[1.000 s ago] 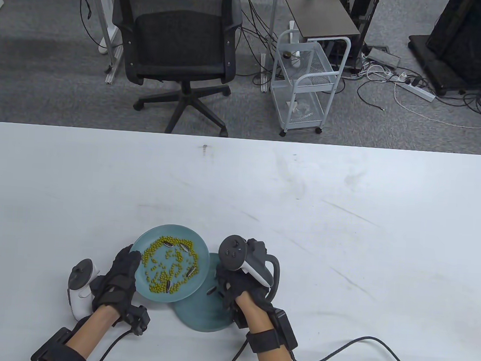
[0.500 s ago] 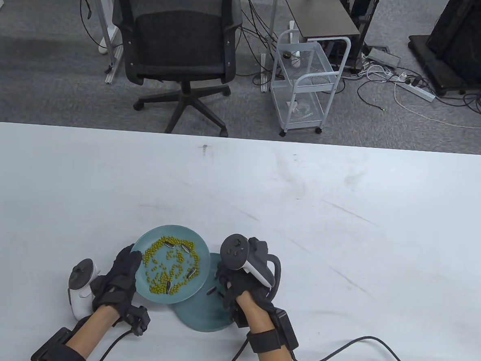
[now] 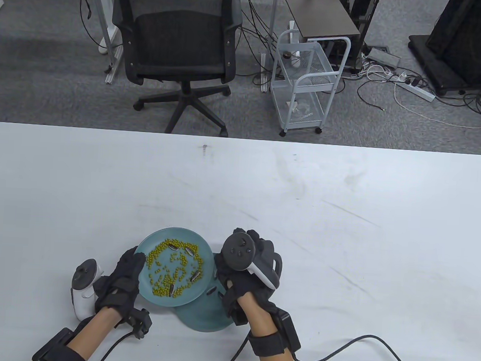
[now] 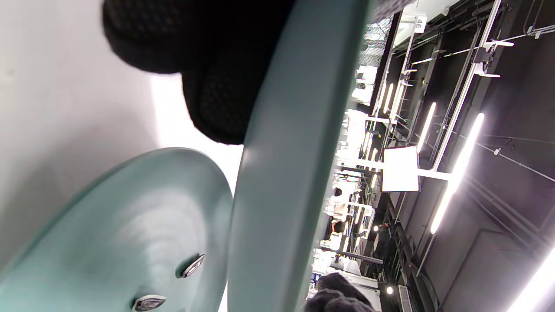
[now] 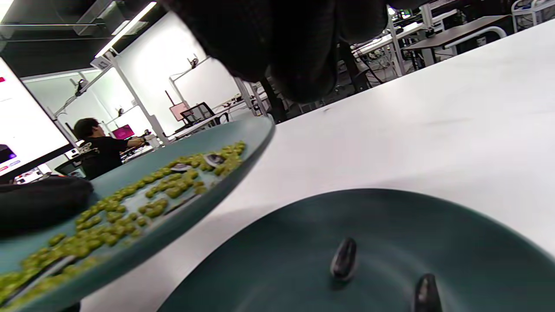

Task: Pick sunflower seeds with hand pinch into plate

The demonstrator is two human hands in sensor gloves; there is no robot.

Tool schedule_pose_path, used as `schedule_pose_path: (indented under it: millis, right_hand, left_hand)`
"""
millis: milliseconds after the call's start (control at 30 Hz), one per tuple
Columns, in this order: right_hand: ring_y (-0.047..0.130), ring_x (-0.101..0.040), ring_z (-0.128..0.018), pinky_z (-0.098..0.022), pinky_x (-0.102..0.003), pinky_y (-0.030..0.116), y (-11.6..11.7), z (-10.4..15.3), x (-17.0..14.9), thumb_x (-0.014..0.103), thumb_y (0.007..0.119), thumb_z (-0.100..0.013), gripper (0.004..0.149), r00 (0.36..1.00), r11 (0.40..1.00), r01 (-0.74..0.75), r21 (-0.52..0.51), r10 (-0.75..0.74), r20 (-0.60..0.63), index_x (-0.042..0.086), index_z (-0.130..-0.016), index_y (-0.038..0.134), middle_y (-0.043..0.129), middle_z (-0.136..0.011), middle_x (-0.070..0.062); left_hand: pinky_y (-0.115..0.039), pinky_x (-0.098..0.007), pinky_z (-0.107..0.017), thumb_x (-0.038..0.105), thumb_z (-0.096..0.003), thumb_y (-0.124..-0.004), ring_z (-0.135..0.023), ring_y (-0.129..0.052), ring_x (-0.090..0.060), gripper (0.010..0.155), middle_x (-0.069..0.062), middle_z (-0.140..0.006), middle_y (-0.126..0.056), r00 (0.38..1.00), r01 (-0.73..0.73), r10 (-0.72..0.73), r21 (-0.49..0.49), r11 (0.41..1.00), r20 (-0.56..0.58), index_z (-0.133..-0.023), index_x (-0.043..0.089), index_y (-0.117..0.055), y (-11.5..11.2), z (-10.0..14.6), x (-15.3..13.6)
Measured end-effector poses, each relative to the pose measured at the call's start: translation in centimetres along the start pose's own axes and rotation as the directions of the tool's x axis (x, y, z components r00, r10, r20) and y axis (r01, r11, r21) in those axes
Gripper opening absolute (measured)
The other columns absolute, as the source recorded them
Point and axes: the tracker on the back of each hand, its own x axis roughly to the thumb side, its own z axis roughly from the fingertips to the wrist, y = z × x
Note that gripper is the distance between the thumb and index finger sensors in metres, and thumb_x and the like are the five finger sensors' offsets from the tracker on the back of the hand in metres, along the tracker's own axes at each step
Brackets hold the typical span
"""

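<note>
your left hand (image 3: 121, 281) grips the left rim of the upper plate (image 3: 201, 286), which is raised off the table (image 3: 344, 219) and overlaps the left part of the lower plate (image 3: 203, 319). in the upper plate lie green beans (image 3: 166, 267) with four sunflower seeds (image 3: 190, 251) among them: two toward the far side, two toward the near side. two more seeds (image 5: 344, 258) lie in the lower plate, just right of the upper plate's edge. your right hand (image 3: 240, 284) hangs over the right part of the lower plate, just beside the upper plate. behind the table stand a chair (image 3: 177, 42) on the left and a wire cart (image 3: 305, 82) to its right.
</note>
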Motion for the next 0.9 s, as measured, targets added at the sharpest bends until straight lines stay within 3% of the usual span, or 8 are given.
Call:
schedule_pose_path:
  millis: [133,267,467,667,900]
  right_hand:
    - [0.038,-0.069,-0.093,-0.062,-0.080,0.032,0.5,0.3,2.0,0.022,0.083,-0.054,0.036,0.996,0.999,-0.019,0.032,0.016,0.093,-0.008,-0.073,0.090,0.051,-0.106,-0.039]
    - [0.037,-0.069,-0.093,-0.062,-0.080,0.030,1.2,0.8,4.2,0.024,0.082,-0.056,0.038,0.971,0.990,0.025,0.137,-0.056,0.232,-0.009,-0.073,0.091,0.050,-0.107,-0.040]
    - [0.034,-0.070,-0.093,-0.062,-0.080,0.028,3.9,1.5,7.7,0.024,0.079,-0.057,0.039,0.938,0.964,-0.052,0.261,-0.042,0.344,-0.009,-0.073,0.091,0.048,-0.107,-0.040]
    - [0.035,-0.069,-0.093,-0.062,-0.079,0.029,5.2,1.2,9.3,0.024,0.079,-0.057,0.039,0.923,0.958,-0.172,0.229,0.075,0.378,-0.010,-0.073,0.091,0.049,-0.107,-0.039]
    - [0.035,-0.069,-0.093,-0.062,-0.079,0.029,5.0,0.6,8.2,0.024,0.080,-0.057,0.040,0.942,0.968,-0.140,0.208,0.066,0.329,-0.011,-0.075,0.090,0.049,-0.107,-0.039]
  left_hand:
    - [-0.081,-0.037,-0.036,0.043,-0.0621,-0.056,-0.048,-0.098,-0.024,0.050,-0.010,-0.084,-0.080,1.000,0.016,-0.016,0.002,1.000,-0.002,-0.104,0.021,-0.038,0.0,0.0,0.0]
    - [-0.081,-0.037,-0.036,0.043,-0.0620,-0.056,-0.048,-0.098,-0.024,0.050,-0.010,-0.083,-0.080,1.000,0.020,-0.020,0.000,1.000,-0.003,-0.104,0.021,-0.038,0.0,-0.1,-0.1]
    - [-0.081,-0.037,-0.037,0.043,-0.0622,-0.056,-0.049,-0.098,-0.023,0.050,-0.009,-0.084,-0.080,1.000,-0.001,0.001,-0.023,1.000,0.000,-0.104,0.021,-0.038,-0.3,0.0,-0.2]
    - [-0.081,-0.036,-0.037,0.044,-0.0622,-0.055,-0.049,-0.099,-0.022,0.050,-0.009,-0.084,-0.080,1.000,-0.003,0.003,-0.033,0.999,0.011,-0.104,0.021,-0.038,-0.6,0.0,-0.1]
    - [-0.081,-0.036,-0.037,0.043,-0.0622,-0.055,-0.049,-0.098,-0.023,0.051,-0.009,-0.084,-0.080,1.000,-0.014,0.014,-0.043,0.999,0.004,-0.104,0.021,-0.038,-0.7,0.0,-0.2]
